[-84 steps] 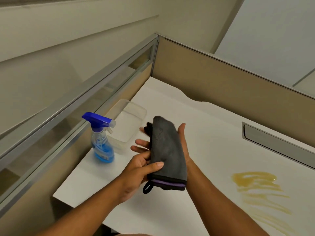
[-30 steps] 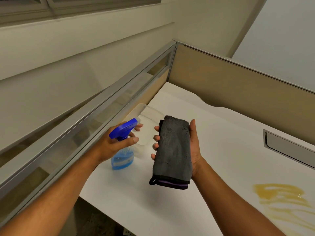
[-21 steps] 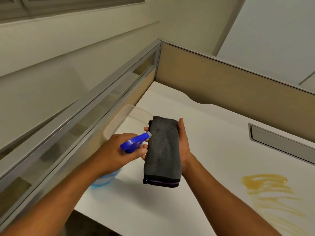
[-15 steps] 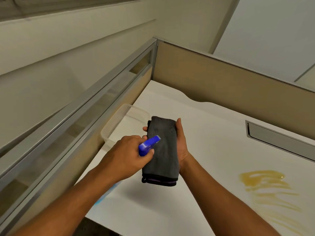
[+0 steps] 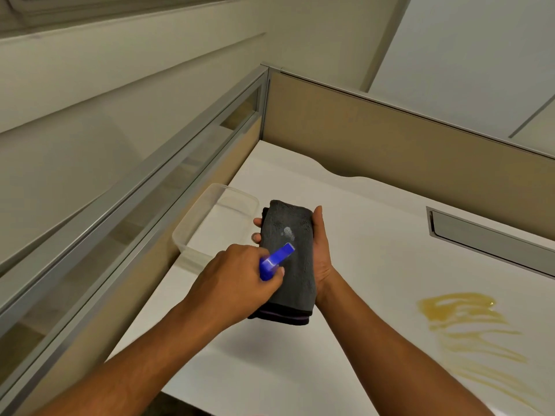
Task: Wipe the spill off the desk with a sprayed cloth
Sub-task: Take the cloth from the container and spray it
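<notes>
A folded dark grey cloth (image 5: 295, 274) stands nearly upright above the white desk (image 5: 375, 241), held from behind by my right hand (image 5: 321, 253). My left hand (image 5: 237, 280) grips the blue spray bottle (image 5: 276, 259); only its blue nozzle shows, pointed at the cloth from very close. A small pale wet patch (image 5: 289, 232) sits on the cloth just above the nozzle. The bottle's body is hidden under my hand. A yellow-brown smeared spill (image 5: 468, 325) lies on the desk at the right, apart from both hands.
A clear plastic container (image 5: 210, 217) stands against the glass partition (image 5: 150, 187) at the left. A tan divider wall (image 5: 405, 151) closes the back. A grey cable slot (image 5: 486, 238) is set into the desk at the right. The desk's front edge runs below my forearms.
My left hand lifted the spray bottle off the desk and brought its nozzle up to the cloth. A pale wet patch has appeared on the cloth.
</notes>
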